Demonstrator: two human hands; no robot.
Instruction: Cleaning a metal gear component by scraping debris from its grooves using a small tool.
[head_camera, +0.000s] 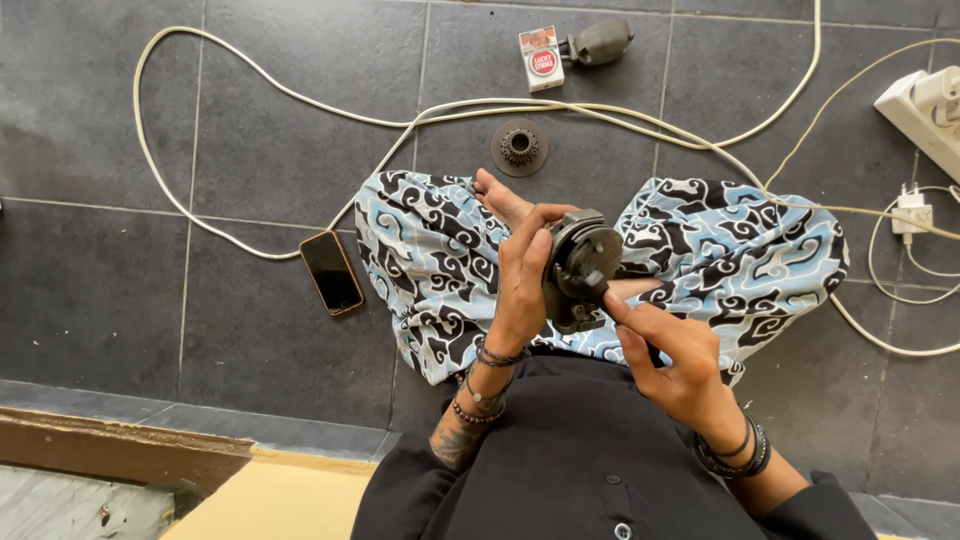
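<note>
- Left hand (522, 285) clamped on the housing (580, 270), thumb along the near edge, fingers wrapped over the top rim.
- Right hand (672, 362) not gripping: index fingertip pressed to the housing's lower edge, other fingers loosely curled.
- Housing held mid-air over the lap, above patterned trousers (430, 260), at 6 o'clock from the gear (519, 147) on the floor.
- Round face tilted toward 3 o'clock and slightly up; long axis roughly 12 to 6 o'clock, lug end down.
- Risk: one-handed hold on a likely greasy part, so could slip and drop onto the bare foot (500, 198) or tiles (260, 120).
- Risk: right fingertip pinched at the lower edge if the housing twists.
- Cable (250, 75) and phone (332, 272) close by, exposed to a falling part.
</note>
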